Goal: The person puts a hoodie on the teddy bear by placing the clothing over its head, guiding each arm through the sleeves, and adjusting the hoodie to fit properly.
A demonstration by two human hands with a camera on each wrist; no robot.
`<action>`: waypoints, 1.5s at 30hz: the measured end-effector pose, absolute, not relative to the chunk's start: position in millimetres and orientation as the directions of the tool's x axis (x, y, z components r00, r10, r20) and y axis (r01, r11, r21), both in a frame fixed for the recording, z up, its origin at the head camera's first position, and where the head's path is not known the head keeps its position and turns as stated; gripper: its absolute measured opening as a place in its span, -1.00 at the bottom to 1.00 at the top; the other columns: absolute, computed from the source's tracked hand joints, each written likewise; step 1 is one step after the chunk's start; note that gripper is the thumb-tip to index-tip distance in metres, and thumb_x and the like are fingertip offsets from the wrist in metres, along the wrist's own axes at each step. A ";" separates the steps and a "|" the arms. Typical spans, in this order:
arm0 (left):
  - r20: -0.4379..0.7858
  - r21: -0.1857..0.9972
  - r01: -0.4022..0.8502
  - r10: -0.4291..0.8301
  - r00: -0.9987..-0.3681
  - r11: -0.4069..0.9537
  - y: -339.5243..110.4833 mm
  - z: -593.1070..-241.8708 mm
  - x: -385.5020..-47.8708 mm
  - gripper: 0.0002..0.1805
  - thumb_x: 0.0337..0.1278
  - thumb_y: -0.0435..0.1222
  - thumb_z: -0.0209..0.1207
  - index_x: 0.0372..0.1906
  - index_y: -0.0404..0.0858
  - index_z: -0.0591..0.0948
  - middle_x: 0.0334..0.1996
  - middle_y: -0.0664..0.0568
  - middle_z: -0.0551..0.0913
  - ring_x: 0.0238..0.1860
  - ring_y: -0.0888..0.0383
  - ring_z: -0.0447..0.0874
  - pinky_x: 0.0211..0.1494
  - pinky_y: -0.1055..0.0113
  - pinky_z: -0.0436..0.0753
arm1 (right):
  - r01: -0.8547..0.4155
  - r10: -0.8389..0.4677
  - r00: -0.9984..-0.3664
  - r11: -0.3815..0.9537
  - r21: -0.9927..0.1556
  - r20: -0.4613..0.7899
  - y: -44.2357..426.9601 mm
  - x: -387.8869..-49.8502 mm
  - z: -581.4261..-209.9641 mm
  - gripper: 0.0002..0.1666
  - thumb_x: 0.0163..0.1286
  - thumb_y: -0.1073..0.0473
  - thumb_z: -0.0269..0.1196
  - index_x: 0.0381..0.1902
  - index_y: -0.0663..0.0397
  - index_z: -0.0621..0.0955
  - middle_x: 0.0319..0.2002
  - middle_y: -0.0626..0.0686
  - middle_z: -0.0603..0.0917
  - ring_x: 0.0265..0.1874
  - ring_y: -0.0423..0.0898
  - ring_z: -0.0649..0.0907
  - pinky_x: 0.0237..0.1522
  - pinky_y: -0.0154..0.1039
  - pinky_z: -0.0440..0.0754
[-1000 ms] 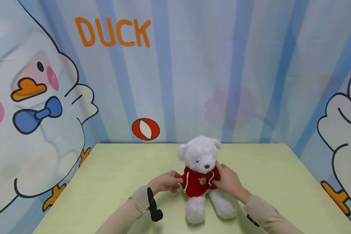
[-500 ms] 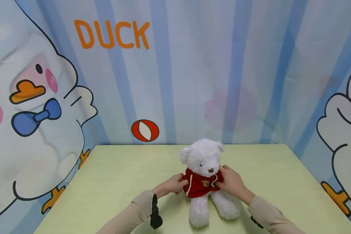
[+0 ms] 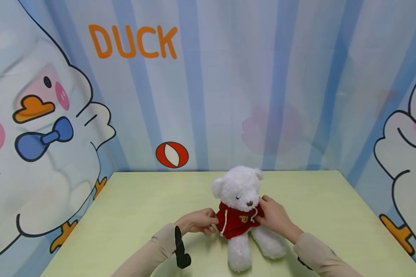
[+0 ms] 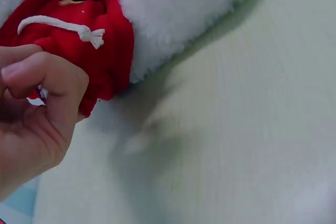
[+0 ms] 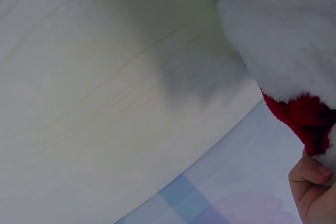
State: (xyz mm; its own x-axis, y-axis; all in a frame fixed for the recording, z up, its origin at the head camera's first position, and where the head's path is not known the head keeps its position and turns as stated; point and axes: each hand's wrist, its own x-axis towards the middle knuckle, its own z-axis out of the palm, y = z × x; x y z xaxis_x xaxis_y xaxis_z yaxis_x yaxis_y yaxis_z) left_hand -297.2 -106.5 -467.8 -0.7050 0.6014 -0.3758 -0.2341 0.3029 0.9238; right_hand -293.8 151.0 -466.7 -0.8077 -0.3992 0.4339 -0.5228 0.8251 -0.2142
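A white plush teddy bear (image 3: pixel 238 188) sits upright on the pale green table (image 3: pixel 142 200), turned slightly to the right. It wears a red hoodie (image 3: pixel 233 222) with white drawstrings and a small bear-face badge. My left hand (image 3: pixel 197 222) pinches the hoodie's sleeve side at the left of the picture; in the left wrist view its curled fingers (image 4: pixel 58 74) grip the red cloth. On the other side, my right hand (image 3: pixel 276 217) holds the bear's upper body and hoodie, thumb in front. Only part of that hand shows in the right wrist view, beside red cloth and white fur. The bear's arms are mostly hidden.
A striped blue curtain (image 3: pixel 222 84) with printed ducks hangs behind the table and along both sides. The table's back edge runs just behind the bear. Black straps (image 3: pixel 182 250) circle the wrists over beige sleeves.
The bear has shifted slightly right and nearer. My left hand moved right to the hoodie, then drew slightly back left, pulling its side outward. The right hand keeps its hold.
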 end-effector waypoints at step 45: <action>-0.493 0.848 -0.529 0.366 -0.789 0.002 -101.6 -484.0 -290.1 -0.74 0.13 -0.37 -0.08 -0.63 -0.19 0.21 -0.78 0.16 0.03 -0.72 0.28 -0.07 -0.60 0.45 -0.01 | -0.586 -0.484 -0.757 0.800 -0.129 0.438 152.8 -293.9 -464.4 -0.52 -0.07 0.19 0.35 -0.11 -0.01 0.51 -0.51 -0.05 0.39 -0.62 -0.24 0.30 -0.67 -0.41 0.21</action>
